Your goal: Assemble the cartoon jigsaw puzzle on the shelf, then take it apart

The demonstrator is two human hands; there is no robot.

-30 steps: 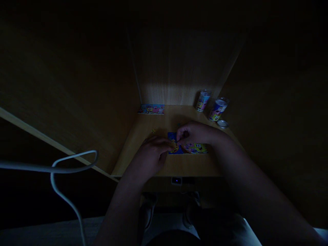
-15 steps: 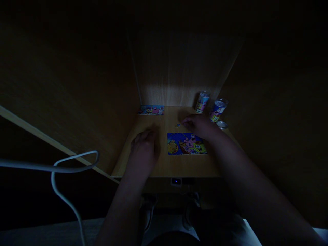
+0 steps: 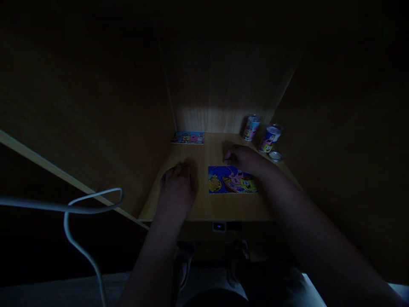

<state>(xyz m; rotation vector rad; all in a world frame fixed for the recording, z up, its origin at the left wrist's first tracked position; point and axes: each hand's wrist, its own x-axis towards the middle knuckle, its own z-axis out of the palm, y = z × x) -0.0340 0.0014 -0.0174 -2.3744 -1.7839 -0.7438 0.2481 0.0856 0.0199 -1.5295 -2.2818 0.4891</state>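
Right hand [image 3: 243, 158] of mine is hovering curled just beyond the far edge of the cartoon puzzle [image 3: 232, 180]; it is too dark for me to be telling whether the fingers are pinching anything. I am resting my left hand [image 3: 177, 187] on the desk [image 3: 204, 204], fingers loosely bent, just left of the puzzle. 2 cans [image 3: 260, 133] are standing at the back right.

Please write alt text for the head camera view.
In dim light, a person's left hand rests on a wooden desk beside a cartoon puzzle; the right hand is just behind it. Two cans stand behind.
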